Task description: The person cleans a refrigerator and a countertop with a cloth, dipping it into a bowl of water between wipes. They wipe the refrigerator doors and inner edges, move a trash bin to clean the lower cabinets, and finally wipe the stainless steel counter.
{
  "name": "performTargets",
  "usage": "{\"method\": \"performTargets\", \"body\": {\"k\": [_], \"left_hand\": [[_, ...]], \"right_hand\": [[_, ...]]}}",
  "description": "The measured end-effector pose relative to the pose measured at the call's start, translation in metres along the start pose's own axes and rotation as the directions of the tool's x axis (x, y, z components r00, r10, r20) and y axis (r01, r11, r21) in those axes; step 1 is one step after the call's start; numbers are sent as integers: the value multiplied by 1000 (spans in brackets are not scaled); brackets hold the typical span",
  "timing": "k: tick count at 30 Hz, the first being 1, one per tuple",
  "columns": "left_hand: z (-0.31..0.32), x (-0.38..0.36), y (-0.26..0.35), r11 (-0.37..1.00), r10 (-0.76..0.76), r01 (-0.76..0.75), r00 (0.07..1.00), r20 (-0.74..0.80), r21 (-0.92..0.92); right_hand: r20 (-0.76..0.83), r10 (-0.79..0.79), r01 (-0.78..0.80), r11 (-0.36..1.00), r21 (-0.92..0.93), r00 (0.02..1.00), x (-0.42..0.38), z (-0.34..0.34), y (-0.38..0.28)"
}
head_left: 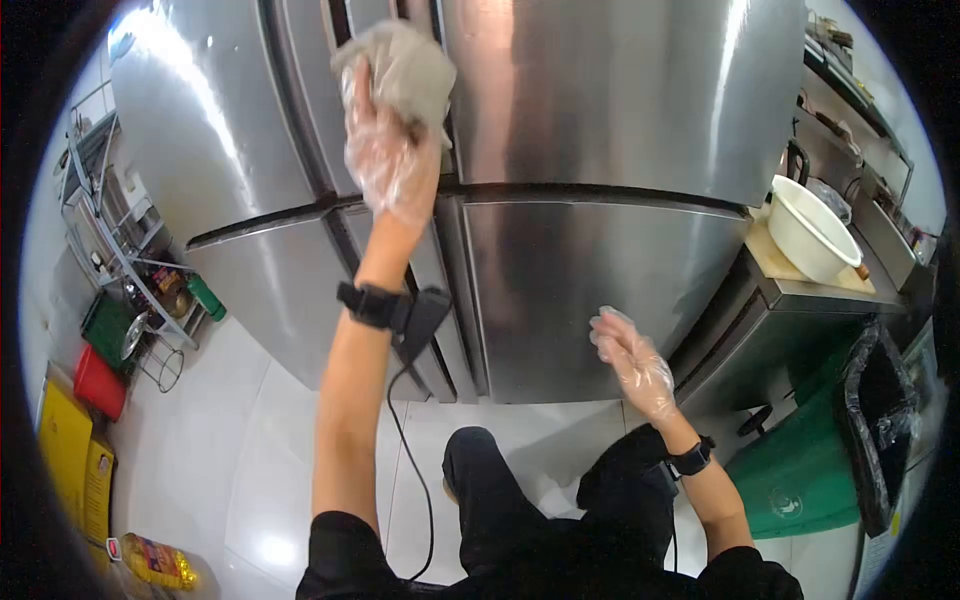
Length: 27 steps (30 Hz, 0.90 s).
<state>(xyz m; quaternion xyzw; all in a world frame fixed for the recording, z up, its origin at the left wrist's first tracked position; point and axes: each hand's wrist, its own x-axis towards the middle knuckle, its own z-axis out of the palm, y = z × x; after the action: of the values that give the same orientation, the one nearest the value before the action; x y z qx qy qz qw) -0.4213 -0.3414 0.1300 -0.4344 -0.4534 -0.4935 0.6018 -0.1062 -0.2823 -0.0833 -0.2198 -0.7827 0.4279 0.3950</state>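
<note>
One cloth (405, 75) is clasped in the left hand (388, 165), at the refrigerator's upper doors (600, 100); remotely, I see the right hand (635, 365) empty, well apart. Pressed into the dark groove (340, 20), loose folds could snag.

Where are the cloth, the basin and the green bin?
Cloth (408, 75): head view, its bunched middle.
Basin (803, 240): head view, its outer wall.
Green bin (800, 465): head view, its side.
</note>
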Motion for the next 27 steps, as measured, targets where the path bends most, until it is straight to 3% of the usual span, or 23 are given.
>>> {"method": "performTargets", "body": {"k": [2,3,4,6,8,11,13,16,18,21,22,23,25,27], "left_hand": [[30,24,6,1000,21,-20,998,67,-3],[45,33,9,986,108,-117,991,75,123],[53,33,19,984,116,-125,990,78,123],[71,31,49,984,68,-110,957,282,138],[72,17,72,964,108,-206,883,456,171],[76,-39,97,935,349,-333,809,473,-120],[74,-73,107,889,453,-370,635,626,-268],[75,-93,103,743,609,-639,524,596,-198],[80,-80,81,673,677,-698,449,583,-244],[64,-27,66,732,576,-671,512,637,-122],[61,-5,62,827,475,-540,523,708,-157],[58,13,59,858,446,-504,626,640,-105],[80,39,30,864,374,-476,826,421,165],[101,74,16,943,302,-323,929,211,73]], "right_hand": [[-28,16,-15,999,36,999,0,-17,2],[-55,34,-30,997,73,998,-1,-26,2],[-58,46,-44,998,38,997,-3,-36,4],[-78,49,-45,998,52,996,-6,-48,9],[-99,98,-92,994,57,990,-8,-60,25],[-89,70,-60,991,117,994,-9,-63,42],[-82,48,-36,990,136,996,-13,-61,42],[-95,45,-31,989,142,994,-25,-67,35],[-78,78,-79,997,-22,994,-36,-81,35],[-159,57,-53,998,26,986,-50,-101,50],[-167,66,-72,997,-33,984,-52,-109,41],[-175,67,-74,997,-33,982,-52,-114,43],[-198,76,-85,995,-41,977,-53,-124,49],[-205,64,-74,996,-42,977,-47,-131,45]]}}
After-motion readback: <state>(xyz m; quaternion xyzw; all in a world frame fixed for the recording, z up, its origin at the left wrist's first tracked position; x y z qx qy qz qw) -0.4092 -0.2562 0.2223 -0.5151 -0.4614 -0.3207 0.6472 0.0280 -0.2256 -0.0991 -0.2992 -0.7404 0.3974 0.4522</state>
